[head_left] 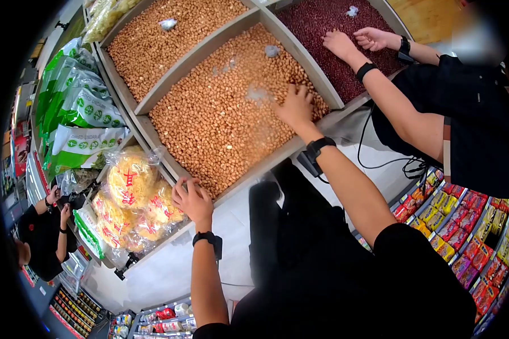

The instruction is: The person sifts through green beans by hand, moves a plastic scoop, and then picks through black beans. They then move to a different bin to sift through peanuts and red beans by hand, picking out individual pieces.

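Observation:
My right hand [296, 108] is over the front right part of a bin of light-brown, peanut-like kernels [209, 113], fingers spread and holding nothing. Just left of its fingertips is a pale, blurred, see-through patch [258, 94] above the kernels. A small clump of clear plastic [271, 51] lies on the kernels further back. At the bin's near left corner, my left hand [193, 202] rests on the wooden rim [172, 164], its fingers apart, slightly bent and empty. Beside it sit clear bags of yellow, frilly dried food [131, 179] with red lettering.
Another person's hands [350, 46] are over a bin of dark red beans [314, 25] at the right. A second kernel bin [152, 48] lies behind a divider. Green-and-white packets [87, 107] stand at left. Another person [42, 234] is at the far left. Shelves of colourful packets [464, 226] are lower right.

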A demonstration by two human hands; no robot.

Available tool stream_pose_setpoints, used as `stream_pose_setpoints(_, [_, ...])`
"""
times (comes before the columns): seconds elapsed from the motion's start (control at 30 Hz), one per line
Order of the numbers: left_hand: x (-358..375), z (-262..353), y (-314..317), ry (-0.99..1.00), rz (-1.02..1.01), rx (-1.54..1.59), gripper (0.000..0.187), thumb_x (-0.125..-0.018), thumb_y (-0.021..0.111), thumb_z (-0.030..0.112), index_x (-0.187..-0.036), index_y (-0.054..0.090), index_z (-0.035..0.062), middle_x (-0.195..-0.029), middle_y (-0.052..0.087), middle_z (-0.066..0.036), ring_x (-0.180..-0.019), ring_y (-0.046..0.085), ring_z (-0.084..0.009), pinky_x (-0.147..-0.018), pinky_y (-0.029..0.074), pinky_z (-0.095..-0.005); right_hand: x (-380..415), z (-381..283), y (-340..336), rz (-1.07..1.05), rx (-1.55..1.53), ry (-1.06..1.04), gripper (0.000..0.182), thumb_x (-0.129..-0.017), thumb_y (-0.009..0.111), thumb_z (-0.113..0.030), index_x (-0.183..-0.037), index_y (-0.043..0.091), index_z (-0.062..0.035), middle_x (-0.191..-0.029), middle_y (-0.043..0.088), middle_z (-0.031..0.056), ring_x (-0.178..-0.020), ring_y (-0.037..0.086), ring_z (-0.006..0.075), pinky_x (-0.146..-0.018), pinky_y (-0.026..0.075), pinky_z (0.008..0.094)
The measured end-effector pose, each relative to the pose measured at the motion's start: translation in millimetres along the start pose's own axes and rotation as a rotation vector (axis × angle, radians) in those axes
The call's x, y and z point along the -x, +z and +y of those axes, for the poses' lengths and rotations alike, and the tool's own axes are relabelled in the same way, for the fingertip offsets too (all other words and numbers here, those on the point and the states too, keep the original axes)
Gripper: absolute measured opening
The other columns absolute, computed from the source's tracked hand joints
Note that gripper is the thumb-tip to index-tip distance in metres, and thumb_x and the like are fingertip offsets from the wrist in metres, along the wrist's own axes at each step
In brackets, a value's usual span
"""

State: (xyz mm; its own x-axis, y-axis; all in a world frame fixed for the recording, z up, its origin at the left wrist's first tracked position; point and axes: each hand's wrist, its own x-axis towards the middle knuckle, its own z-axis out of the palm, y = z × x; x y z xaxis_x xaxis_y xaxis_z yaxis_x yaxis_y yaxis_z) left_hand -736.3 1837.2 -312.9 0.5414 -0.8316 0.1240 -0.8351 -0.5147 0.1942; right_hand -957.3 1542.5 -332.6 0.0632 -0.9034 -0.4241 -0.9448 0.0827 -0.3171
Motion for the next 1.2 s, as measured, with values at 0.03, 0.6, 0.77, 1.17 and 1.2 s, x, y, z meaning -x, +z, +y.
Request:
stream_pose_setpoints(0.03, [1, 0, -1, 0.001, -0.002, -0.003, 0.021, -0.079, 0.065, 0.007, -0.098, 0.068, 0.0157, -0.129, 0.054, -0.006, -0.125, 0.043, -0.0337, -0.104, 0.03, -0.0522, 6, -4, 7, -0.015, 0.042, -0.063, 0.082, -0.084, 0.076, -0.04, -0.147, 0.037, -0.0041, -0.146, 0.036, 0.0245, -0.134, 0.038, 0.0484, -0.103, 0.045, 0.0579])
stream_pose_setpoints(0.6, [-1, 1, -3, -0.015, 0.025, -0.008, 0.021, -0.077, 0.063, 0.007, -0.096, 0.068, 0.0142, -0.126, 0.055, -0.006, -0.124, 0.043, -0.034, -0.106, 0.031, -0.0518, -30, -5, -32, 0.118, 0.032, -0.298, 0.073, -0.086, 0.073, -0.023, -0.147, 0.039, -0.002, -0.151, 0.037, 0.0233, -0.135, 0.039, 0.0473, -0.106, 0.045, 0.0538])
stream_pose_setpoints(0.77, [-2, 1, -3, -0.038, -0.009, 0.025, 0.02, -0.077, 0.065, 0.008, -0.095, 0.068, 0.0142, -0.128, 0.055, -0.005, -0.126, 0.043, -0.0341, -0.106, 0.031, -0.0516, -54, -23, -26, -0.007, 0.12, -0.187, 0.076, -0.091, 0.073, -0.023, -0.152, 0.033, -0.0034, -0.154, 0.032, 0.0241, -0.135, 0.04, 0.0467, -0.101, 0.05, 0.0526])
stream_pose_setpoints(1.17, [-1, -1, 0, -0.035, 0.018, 0.04, 0.016, -0.077, 0.066, 0.009, -0.092, 0.067, 0.0146, -0.126, 0.055, -0.003, -0.126, 0.044, -0.0327, -0.103, 0.032, -0.0507, -41, -15, -15, -0.021, -0.193, -0.461, 0.014, -0.09, 0.073, -0.014, -0.1, 0.071, -0.0038, -0.093, 0.072, 0.0138, -0.087, 0.07, 0.0283, -0.077, 0.056, 0.042])
stream_pose_setpoints(1.2, [-1, -1, 0, -0.039, 0.019, 0.035, 0.016, -0.077, 0.066, 0.009, -0.092, 0.067, 0.0147, -0.125, 0.056, -0.003, -0.125, 0.044, -0.0323, -0.103, 0.032, -0.0505, -41, -13, -13, -0.023, -0.208, -0.47, 0.014, -0.09, 0.072, -0.014, -0.101, 0.072, -0.0053, -0.095, 0.071, 0.0146, -0.087, 0.069, 0.0307, -0.076, 0.056, 0.0447])
